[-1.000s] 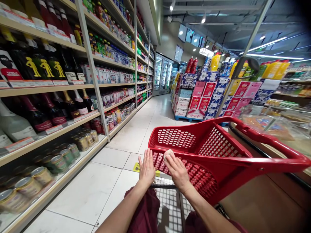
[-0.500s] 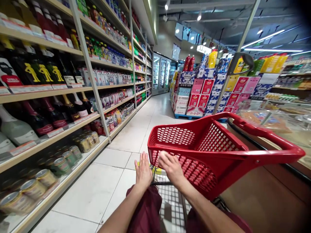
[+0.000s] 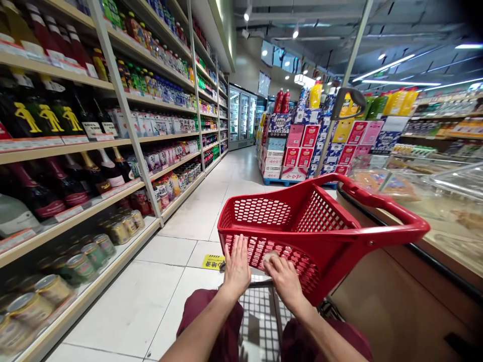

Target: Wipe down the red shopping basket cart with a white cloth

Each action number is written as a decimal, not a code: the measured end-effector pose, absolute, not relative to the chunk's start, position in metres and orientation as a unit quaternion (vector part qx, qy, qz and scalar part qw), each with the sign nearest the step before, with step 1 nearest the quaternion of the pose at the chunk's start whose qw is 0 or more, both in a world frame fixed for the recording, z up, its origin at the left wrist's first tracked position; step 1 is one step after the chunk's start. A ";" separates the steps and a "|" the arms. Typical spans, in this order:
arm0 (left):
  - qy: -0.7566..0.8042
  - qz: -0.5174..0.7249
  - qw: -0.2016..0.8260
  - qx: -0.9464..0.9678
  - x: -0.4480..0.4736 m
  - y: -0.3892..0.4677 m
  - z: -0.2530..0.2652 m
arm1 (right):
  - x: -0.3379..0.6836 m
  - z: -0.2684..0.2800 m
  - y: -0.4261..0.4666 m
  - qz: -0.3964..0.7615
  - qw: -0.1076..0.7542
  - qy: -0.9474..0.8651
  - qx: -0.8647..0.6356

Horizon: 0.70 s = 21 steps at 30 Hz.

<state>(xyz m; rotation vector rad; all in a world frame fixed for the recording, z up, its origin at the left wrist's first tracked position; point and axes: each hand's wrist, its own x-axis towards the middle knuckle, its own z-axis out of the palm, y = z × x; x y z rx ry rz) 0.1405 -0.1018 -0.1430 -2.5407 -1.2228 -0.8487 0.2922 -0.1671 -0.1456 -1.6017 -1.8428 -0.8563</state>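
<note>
Here, a red shopping cart (image 3: 341, 251) stood on the tiled floor (image 3: 109, 301) before the person, its perforated side facing their knees. The left hand (image 3: 237, 266) was open, fingers outstretched and close together, in front of that side near the cart's narrower end; whether it touched the plastic was hard to tell. The right hand (image 3: 285, 280) was closed around a whitish wad (image 3: 269, 257), partly hidden by the curled fingers, at the same latticed panel. A yellow floor sticker (image 3: 212, 262) lay beyond the left hand.
</note>
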 end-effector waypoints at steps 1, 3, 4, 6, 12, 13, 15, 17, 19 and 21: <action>-0.411 -0.290 0.101 -0.859 0.143 -0.102 -0.142 | 0.296 -0.146 -0.170 -0.315 0.272 -0.686 -0.597; -0.404 -0.293 0.107 -0.860 0.149 -0.103 -0.141 | 0.302 -0.145 -0.174 -0.324 0.295 -0.667 -0.603; -0.399 -0.294 0.110 -0.861 0.153 -0.105 -0.140 | 0.305 -0.143 -0.175 -0.331 0.304 -0.655 -0.607; -0.385 -0.292 0.116 -0.868 0.160 -0.109 -0.139 | 0.311 -0.142 -0.177 -0.337 0.297 -0.653 -0.609; -0.348 -0.285 0.116 -0.886 0.182 -0.119 -0.137 | 0.323 -0.138 -0.184 -0.326 0.297 -0.661 -0.607; -0.343 -0.286 0.115 -0.887 0.186 -0.120 -0.136 | 0.326 -0.138 -0.185 -0.331 0.304 -0.653 -0.610; -0.327 -0.287 0.115 -0.893 0.192 -0.121 -0.134 | 0.332 -0.139 -0.188 -0.333 0.289 -0.650 -0.619; -0.313 -0.285 0.113 -0.899 0.197 -0.121 -0.132 | 0.337 -0.142 -0.192 -0.325 0.256 -0.660 -0.627; -0.308 -0.282 0.106 -0.902 0.202 -0.122 -0.130 | 0.343 -0.143 -0.197 -0.318 0.244 -0.662 -0.634; -0.315 -0.284 0.099 -0.900 0.206 -0.124 -0.128 | 0.348 -0.141 -0.201 -0.326 0.259 -0.643 -0.642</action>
